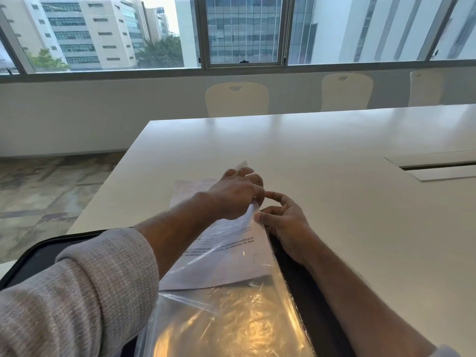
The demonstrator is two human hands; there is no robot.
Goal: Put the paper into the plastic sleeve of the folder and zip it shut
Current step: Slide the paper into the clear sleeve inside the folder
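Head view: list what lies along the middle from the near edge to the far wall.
Plastic sleeve → paper → left hand → bare white table → chair → window.

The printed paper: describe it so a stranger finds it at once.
On the white table, at its near edge, lies an open black folder with a clear plastic sleeve. The paper lies under both hands, the only sheet with lines of black print.

Three chairs (237, 99), one paper (221, 243), two hands (233, 194).
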